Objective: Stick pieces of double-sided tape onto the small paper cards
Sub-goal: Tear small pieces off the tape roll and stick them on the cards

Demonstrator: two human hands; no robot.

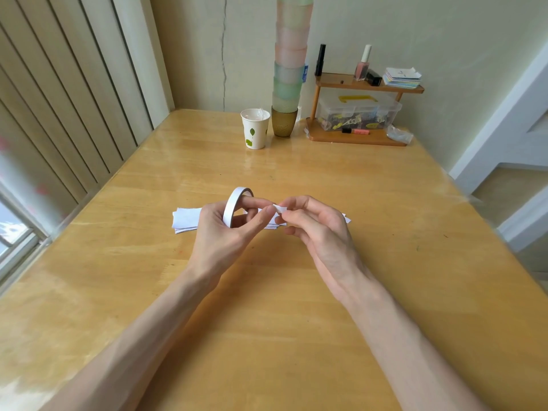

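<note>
Just beyond, paper cards [185,219] are laid crosswise on the bench [267,321]; the tape roll [234,200] is gripped by the left hand [219,232], the tape end [278,208] pinched by the right hand [314,229].

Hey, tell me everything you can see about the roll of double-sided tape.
The roll of double-sided tape is a thin, narrow white ring that looks papery on the outside. It stands on edge in the air above the paper cards, held by the left hand with one finger through its hole. A short white free end runs rightward, pinched by the right hand.
</note>
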